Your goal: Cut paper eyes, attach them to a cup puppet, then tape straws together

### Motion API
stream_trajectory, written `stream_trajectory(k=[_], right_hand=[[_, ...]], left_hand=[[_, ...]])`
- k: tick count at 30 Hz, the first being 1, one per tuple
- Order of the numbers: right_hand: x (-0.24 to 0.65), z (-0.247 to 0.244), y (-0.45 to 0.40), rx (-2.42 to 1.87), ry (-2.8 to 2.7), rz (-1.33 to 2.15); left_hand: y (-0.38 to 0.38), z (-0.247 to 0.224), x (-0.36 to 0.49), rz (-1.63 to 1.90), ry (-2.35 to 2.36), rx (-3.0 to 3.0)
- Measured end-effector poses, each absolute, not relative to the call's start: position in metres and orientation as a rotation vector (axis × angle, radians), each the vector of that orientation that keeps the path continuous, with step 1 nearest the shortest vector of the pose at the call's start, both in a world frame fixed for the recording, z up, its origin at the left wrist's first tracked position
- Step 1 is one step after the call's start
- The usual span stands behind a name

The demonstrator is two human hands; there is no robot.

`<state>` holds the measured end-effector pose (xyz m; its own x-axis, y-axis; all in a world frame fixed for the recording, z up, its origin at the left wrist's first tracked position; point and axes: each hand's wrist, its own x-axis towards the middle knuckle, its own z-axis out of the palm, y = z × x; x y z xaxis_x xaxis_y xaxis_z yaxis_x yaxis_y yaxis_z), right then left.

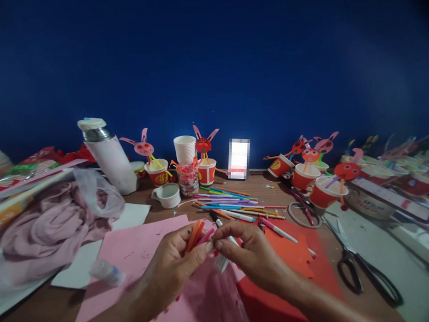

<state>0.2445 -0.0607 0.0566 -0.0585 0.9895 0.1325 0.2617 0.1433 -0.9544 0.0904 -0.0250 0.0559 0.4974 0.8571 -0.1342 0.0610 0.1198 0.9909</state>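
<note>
My left hand (176, 256) is closed around a bent orange pipe cleaner (195, 235) and a magenta pipe cleaner (205, 236), whose ends stick up between thumb and fingers. Close against it, my right hand (248, 249) is closed in a pinch at the magenta end; what its fingertips hold is too small to make out. Both hands are above a pink paper sheet (126, 256). Behind the fingers lie markers, one a black-and-white marker (229, 234), partly hidden by my right hand.
Loose pipe cleaners (230, 201) lie beyond the hands. Red paper (266, 299) and scissors (358, 264) are to the right, a glue bottle (107, 272) to the left. Paper-cup rabbit figures (156, 170), a white mug (168, 196) and a leaning thermos (111, 162) stand along the blue wall.
</note>
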Motion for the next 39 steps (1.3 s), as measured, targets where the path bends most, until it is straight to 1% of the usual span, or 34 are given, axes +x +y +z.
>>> stream_trajectory(k=[6, 12, 16, 21, 34, 39], right_hand=[[0.242, 0.053, -0.061, -1.191, -1.465, 1.008], [0.241, 0.051, -0.061, -1.219, -1.45, 1.031], [0.241, 0.052, -0.062, -1.254, -1.491, 0.965], [0.241, 0.053, -0.062, -1.19, -1.525, 0.876], [0.24, 0.04, -0.058, -1.088, -1.305, 1.168], [0.241, 0.036, -0.055, -1.054, -1.25, 1.2]], left_hand=[[-0.029, 0.059, 0.091, 0.755, 0.907, 1.305], [-0.024, 0.055, 0.088, 0.715, 0.864, 1.295], [-0.021, 0.055, 0.088, 0.699, 0.832, 1.291], [-0.023, 0.056, 0.088, 0.737, 0.842, 1.311], [-0.029, 0.067, 0.092, 0.785, 0.803, 1.218], [-0.026, 0.063, 0.091, 0.747, 0.837, 1.231]])
